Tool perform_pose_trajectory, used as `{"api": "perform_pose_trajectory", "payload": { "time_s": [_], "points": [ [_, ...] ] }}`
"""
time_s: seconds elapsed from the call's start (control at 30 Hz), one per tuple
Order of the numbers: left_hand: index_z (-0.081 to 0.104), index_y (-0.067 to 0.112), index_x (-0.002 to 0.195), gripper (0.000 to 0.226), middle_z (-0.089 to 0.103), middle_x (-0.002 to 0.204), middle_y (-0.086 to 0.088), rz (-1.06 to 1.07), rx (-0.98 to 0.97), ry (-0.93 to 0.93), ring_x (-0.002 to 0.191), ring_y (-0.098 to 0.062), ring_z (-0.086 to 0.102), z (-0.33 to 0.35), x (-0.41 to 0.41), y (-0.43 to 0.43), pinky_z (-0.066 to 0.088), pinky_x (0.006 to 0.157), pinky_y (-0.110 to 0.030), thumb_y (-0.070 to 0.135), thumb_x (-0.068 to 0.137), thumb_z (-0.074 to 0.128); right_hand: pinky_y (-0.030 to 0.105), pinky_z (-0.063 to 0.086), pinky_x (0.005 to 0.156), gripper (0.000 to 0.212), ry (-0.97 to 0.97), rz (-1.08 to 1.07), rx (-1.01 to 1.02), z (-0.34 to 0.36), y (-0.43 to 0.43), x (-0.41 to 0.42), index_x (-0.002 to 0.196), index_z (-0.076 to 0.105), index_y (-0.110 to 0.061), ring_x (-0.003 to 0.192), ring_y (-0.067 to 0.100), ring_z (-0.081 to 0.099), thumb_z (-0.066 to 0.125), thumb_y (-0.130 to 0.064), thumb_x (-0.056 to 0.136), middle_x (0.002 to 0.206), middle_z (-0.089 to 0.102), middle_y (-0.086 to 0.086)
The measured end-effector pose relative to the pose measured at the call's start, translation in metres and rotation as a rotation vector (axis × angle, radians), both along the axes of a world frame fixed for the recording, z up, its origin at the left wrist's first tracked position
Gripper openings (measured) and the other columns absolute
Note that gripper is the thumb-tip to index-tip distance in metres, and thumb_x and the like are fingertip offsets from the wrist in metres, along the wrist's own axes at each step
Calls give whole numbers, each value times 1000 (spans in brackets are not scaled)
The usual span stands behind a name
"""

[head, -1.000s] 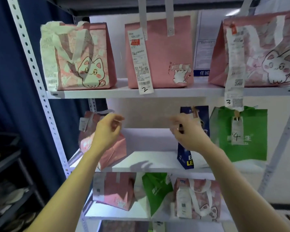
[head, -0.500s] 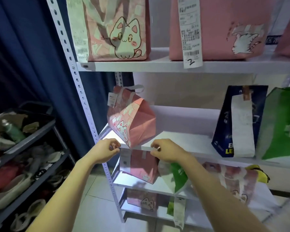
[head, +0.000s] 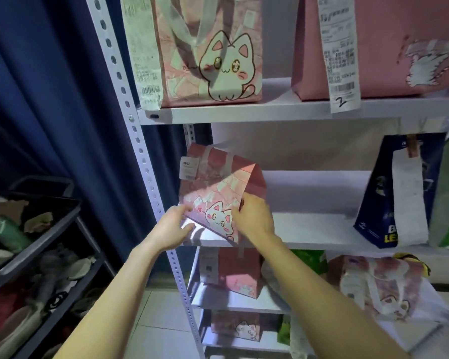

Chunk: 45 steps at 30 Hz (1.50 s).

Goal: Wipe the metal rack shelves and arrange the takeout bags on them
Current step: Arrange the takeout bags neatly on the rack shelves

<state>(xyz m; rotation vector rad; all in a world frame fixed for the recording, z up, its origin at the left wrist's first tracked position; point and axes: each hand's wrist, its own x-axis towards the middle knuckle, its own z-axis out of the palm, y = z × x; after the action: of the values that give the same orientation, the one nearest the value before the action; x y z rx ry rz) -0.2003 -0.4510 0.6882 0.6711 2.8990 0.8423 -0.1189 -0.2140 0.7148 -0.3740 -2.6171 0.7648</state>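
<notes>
Both hands have risen from the shelf edge [head: 309, 244]: right hand [head: 254, 218] grips the pink bag [head: 218, 193], left hand [head: 173, 226] open beside it.

curtain [head: 49, 99]: dark blue | cart [head: 36, 229]: left | floor [head: 161, 314]: pale tiles

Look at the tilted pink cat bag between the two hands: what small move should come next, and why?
Probably tip the pink cat bag upright and slide it back. It leans at the left front corner of the middle shelf, with the left hand and right hand at its lower edges, while the blue bag stands upright.
</notes>
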Motion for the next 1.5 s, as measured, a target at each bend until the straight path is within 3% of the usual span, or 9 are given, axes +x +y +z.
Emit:
{"api": "perform_pose_trajectory", "payload": {
  "time_s": [0.13,0.33,0.5,0.57,0.63,0.83,1.07,1.23,1.5],
  "points": [
    [34,24,159,72,29,167,-13,56,41,-36,138,-30,54,-11,-20,19,45,115,-42,27,99,74,46,60,82,22,8,-117,-22,-7,28,9,114,64,-16,97,29,68,50,-31,105,114,67,6],
    [58,22,114,32,69,118,7,50,325,21,111,-16,69,-25,-37,50,56,99,-39,20,92,82,48,61,86,17,27,-253,-80,-18,83,36,121,58,-19,105,27,68,50,-28,108,117,69,3],
    [42,26,137,58,72,114,9,24,499,-26,107,-21,71,-31,-30,84,60,91,-47,29,94,80,45,63,81,18,29,-284,-128,-28,102,58,122,57,-18,98,28,71,53,-29,109,113,74,6],
    [40,27,148,65,73,112,11,22,491,3,104,-18,70,-34,-27,91,56,89,-42,28,95,77,47,63,80,18,23,-299,-130,-30,105,66,123,55,-18,98,29,71,53,-27,108,113,73,7],
    [51,26,141,47,73,109,13,26,467,67,101,-15,71,-38,-21,93,56,88,-40,25,97,71,45,62,76,16,23,-294,-128,-32,108,76,121,52,-17,98,29,70,53,-24,106,112,72,8],
    [61,26,119,21,75,110,15,38,503,128,85,3,71,-38,25,89,60,76,-32,19,100,62,20,52,67,19,83,-263,-147,-43,113,108,119,53,-20,99,16,67,60,-16,101,120,71,1],
    [62,29,116,16,74,110,11,133,463,175,98,-16,75,-36,119,84,63,83,-41,21,102,66,47,64,80,16,105,-173,-181,-54,120,172,118,54,-24,98,21,71,59,-22,103,114,71,-2],
    [62,34,110,18,77,101,22,225,474,137,93,1,74,-64,217,91,59,82,-28,20,99,69,35,65,69,20,86,-122,-262,-82,139,258,112,50,-37,91,10,71,64,-28,101,106,69,-13],
    [63,31,113,23,78,103,12,245,288,-84,94,-18,76,-159,332,139,64,85,-46,15,99,72,37,47,70,32,-140,-147,-334,-185,182,384,110,42,-29,88,25,62,70,-29,93,103,63,-4]
  ]
}}
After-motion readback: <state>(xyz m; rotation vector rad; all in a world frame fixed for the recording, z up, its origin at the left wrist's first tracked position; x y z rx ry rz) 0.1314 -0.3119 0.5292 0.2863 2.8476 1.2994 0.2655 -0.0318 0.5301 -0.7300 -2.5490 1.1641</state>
